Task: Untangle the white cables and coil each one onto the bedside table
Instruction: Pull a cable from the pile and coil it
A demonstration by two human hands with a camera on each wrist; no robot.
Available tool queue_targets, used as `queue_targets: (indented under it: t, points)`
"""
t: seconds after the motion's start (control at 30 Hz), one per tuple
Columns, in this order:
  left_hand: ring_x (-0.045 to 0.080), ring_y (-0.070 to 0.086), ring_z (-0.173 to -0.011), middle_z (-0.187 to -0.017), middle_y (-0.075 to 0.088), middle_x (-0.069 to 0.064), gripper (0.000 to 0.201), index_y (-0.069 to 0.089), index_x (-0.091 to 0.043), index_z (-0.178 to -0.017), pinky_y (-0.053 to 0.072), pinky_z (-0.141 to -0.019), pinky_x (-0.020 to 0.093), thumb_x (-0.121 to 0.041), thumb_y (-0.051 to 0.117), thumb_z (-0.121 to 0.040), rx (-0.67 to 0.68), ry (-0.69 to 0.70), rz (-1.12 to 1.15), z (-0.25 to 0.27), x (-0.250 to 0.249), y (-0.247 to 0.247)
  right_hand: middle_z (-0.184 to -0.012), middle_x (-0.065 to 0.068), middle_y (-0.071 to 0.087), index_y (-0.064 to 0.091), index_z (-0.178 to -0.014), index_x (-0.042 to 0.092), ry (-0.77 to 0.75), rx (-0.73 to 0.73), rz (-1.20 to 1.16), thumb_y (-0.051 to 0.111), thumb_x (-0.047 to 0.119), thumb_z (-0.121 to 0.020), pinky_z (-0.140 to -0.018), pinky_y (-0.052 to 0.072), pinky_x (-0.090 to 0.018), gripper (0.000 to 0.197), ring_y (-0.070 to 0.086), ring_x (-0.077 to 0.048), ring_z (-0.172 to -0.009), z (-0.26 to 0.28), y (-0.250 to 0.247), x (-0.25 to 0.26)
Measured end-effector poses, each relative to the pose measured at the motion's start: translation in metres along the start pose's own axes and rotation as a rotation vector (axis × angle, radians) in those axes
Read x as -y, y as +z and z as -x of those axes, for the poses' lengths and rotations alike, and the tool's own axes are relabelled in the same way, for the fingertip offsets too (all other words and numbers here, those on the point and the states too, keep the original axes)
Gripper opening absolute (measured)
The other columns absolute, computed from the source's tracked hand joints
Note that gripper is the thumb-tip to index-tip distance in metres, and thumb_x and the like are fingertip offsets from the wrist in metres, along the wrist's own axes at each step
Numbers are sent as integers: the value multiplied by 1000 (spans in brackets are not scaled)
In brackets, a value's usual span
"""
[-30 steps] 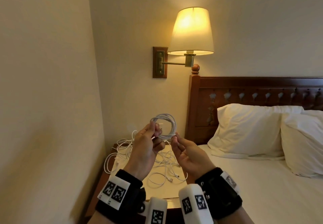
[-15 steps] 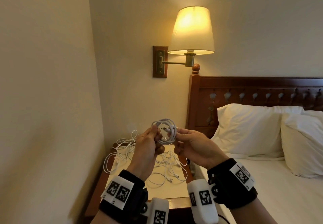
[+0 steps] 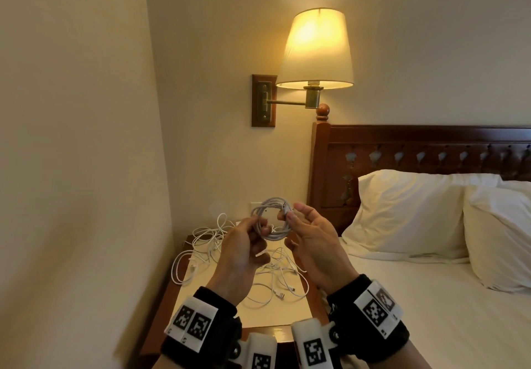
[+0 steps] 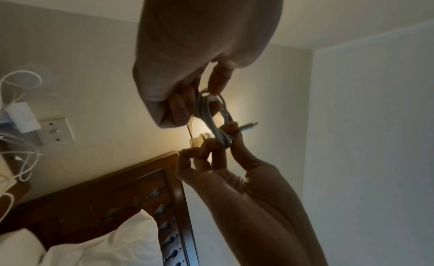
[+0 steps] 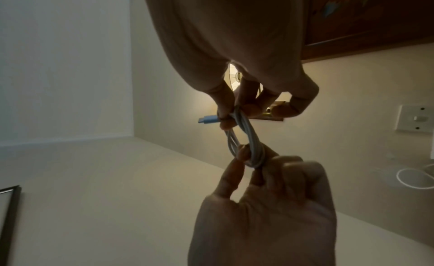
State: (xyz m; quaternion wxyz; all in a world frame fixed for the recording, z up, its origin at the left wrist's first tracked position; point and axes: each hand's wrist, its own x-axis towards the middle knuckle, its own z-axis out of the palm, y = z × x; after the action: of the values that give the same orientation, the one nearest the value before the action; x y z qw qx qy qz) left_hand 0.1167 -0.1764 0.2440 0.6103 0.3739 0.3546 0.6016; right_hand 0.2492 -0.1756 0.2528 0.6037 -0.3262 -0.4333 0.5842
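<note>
Both hands up: left hand (image 3: 241, 249) fingers curled round coiled cable (image 3: 271, 219); right hand (image 3: 311, 237) fingers pinch its plug end, others loose.

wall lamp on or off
On: the wall lamp shade glows yellow and casts light on the wall beside it.

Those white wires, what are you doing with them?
A person is tidying charger cables. Both hands hold one coiled white cable up in the air: the left hand grips one side of the loop, and the right hand pinches the other side next to the plug end. It has not been put down yet. More white cables lie in a loose tangle on the bedside table below, waiting their turn.
</note>
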Motion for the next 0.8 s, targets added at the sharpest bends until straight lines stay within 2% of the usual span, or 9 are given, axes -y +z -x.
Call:
queue_targets:
  t: [0.1, 0.17, 0.23, 0.37, 0.47, 0.53, 0.6, 0.7, 0.8]
  points:
    - [12, 35, -55, -67, 60, 0, 37, 68, -13, -84, 28, -55, 29, -40, 44, -90, 92, -56, -43, -2, -9, -9, -90, -6, 72, 46, -126, 9, -3, 7, 24, 56, 10, -94, -75, 41, -34, 33, 59, -16, -79, -2, -4, 4]
    - [11, 41, -55, -69, 64, 0, 57, 75, -13, -87, 32, -56, 29, -59, 43, -91, 93, -61, -137, -5, -16, -14, -88, -7, 72, 48, -127, 5, 5, 15, 42, 56, 8, -94, -76, 43, -34, 34, 61, -16, -78, -3, -7, 7]
    - [10, 43, -59, -71, 65, -3, 58, 79, -17, -91, 35, -57, 28, -66, 47, -89, 76, -9, -299, -6, -21, -18, -87, -8, 72, 49, -126, 5, 6, 35, 63, 57, 7, -93, -78, 44, -35, 33, 62, -16, -76, -3, -8, 10]
    - [6, 49, -55, -69, 70, -2, 35, 79, -12, -83, 38, -54, 21, -44, 66, -86, 32, 168, -432, -2, -27, -13, -88, -12, 71, 46, -122, 7, -6, 75, 106, 55, 6, -94, -75, 46, -33, 29, 64, -17, -75, -2, -10, 15]
    - [3, 59, -45, -61, 72, 0, 24, 76, -9, -73, 41, -45, 14, -29, 71, -86, -73, 471, -574, 0, -28, -6, -86, -13, 70, 42, -114, 10, -11, 88, 99, 53, 4, -95, -72, 48, -30, 23, 63, -18, -72, -3, -9, 15]
    - [5, 63, -47, -56, 69, -5, 23, 73, -14, -66, 48, -46, 19, -28, 73, -84, -167, 705, -793, 2, -23, -4, -85, -15, 69, 39, -109, 10, -19, 92, 95, 52, 2, -95, -69, 49, -29, 21, 62, -20, -71, -3, -8, 12]
    - [8, 60, -46, -50, 63, -8, 26, 68, -17, -59, 47, -46, 27, -31, 75, -80, -282, 791, -942, 4, -18, -2, -82, -14, 70, 36, -107, 11, -31, 108, 101, 52, 1, -96, -68, 48, -29, 21, 62, -21, -71, -3, -7, 9]
    - [9, 46, -46, -50, 52, -8, 30, 56, -18, -56, 35, -44, 21, -29, 73, -77, -337, 724, -975, -1, -13, -3, -77, -12, 70, 33, -101, 13, -38, 131, 102, 50, 0, -96, -70, 47, -30, 22, 62, -19, -69, -3, -8, 5]
    - [16, 57, -62, -75, 58, 12, 16, 58, -12, -72, 45, -50, 16, -17, 66, -85, -136, 511, -738, -10, -13, -9, -78, -14, 70, 33, -99, 14, -28, 141, 79, 49, -1, -96, -69, 51, -27, 22, 64, -18, -69, -2, -10, 7]
